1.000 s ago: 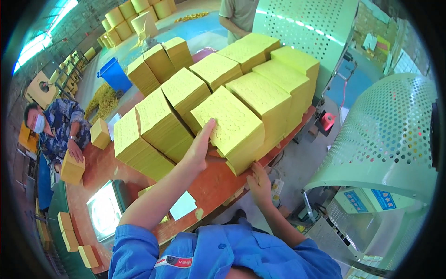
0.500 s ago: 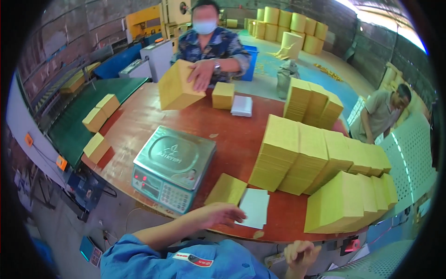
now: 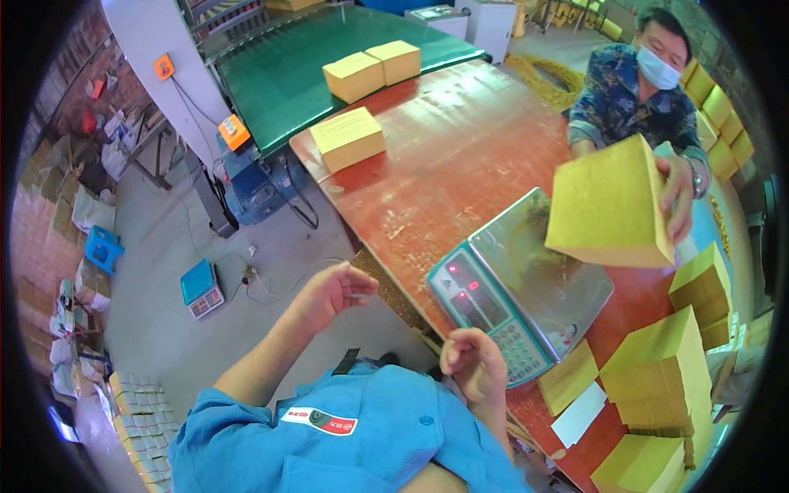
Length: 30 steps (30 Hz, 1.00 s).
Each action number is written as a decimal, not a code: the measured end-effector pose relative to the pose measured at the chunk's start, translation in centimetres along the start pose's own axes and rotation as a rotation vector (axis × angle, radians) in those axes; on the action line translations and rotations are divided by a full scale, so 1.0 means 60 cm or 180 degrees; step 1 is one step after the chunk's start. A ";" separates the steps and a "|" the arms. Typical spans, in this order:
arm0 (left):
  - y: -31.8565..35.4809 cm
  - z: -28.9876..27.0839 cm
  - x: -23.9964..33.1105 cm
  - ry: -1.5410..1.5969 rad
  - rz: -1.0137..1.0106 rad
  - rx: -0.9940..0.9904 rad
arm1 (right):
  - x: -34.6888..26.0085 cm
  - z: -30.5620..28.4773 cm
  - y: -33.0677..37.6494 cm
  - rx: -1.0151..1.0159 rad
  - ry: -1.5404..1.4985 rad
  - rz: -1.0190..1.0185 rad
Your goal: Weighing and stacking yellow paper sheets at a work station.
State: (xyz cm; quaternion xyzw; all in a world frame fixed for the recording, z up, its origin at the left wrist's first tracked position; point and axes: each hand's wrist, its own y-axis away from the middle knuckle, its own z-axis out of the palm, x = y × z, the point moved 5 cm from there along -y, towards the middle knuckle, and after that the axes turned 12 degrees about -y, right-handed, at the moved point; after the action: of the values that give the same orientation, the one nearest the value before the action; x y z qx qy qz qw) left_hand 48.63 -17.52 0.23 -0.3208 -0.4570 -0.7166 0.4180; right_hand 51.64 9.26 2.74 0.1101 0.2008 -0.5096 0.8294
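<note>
My left hand [image 3: 335, 297] hovers over the floor beyond the table's left edge, empty, its fingers loosely bent and apart. Nearer the table, my right hand [image 3: 477, 361] is raised by the scale's keypad with curled, parted fingers and nothing in them. Whether it touches the digital scale [image 3: 538, 271] I cannot tell. Opposite me, a masked person in a camouflage jacket holds a thick block of yellow paper [image 3: 604, 201] at the scale's far side. Beside the scale's right corner lie a yellow sheet [image 3: 569, 380] and some white paper [image 3: 579, 413].
Yellow paper stacks [image 3: 657, 370] line the table's right side. A yellow block [image 3: 349, 138] sits at the far left of the red table [image 3: 394, 185]; two more rest on the green conveyor belt [image 3: 288, 74]. A smaller scale [image 3: 200, 287] and cables lie on the floor.
My view has swung left. My left hand has gone from above the papers to beyond the table edge, and my right hand is now beside the scale. The person's yellow block has come to the scale.
</note>
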 end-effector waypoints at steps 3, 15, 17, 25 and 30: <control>-0.004 -0.059 0.053 0.0060 0.0359 0.0314 | 0.055 0.010 -0.064 -0.0044 0.0063 0.0875; -0.064 -0.244 0.089 -0.0205 0.0032 0.1167 | 0.140 -0.030 -0.236 0.0666 -0.0390 0.1525; -0.076 -0.263 0.087 -0.0107 -0.0078 0.1406 | 0.145 -0.047 -0.261 0.0838 -0.0084 0.1568; -0.242 -0.284 0.110 -0.0462 -0.0695 0.0089 | 0.208 -0.074 -0.353 0.1301 -0.0182 0.0790; -0.308 -0.214 0.172 -0.1242 -0.0682 -0.0778 | 0.258 -0.060 -0.332 0.1707 -0.0258 0.0383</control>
State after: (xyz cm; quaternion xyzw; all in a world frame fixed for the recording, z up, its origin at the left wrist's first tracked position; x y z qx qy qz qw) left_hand 26.54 -28.26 -3.06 -0.4509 -0.4704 -0.7313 0.2017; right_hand 39.35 -10.82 -6.96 0.3170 0.0185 -0.4984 0.8067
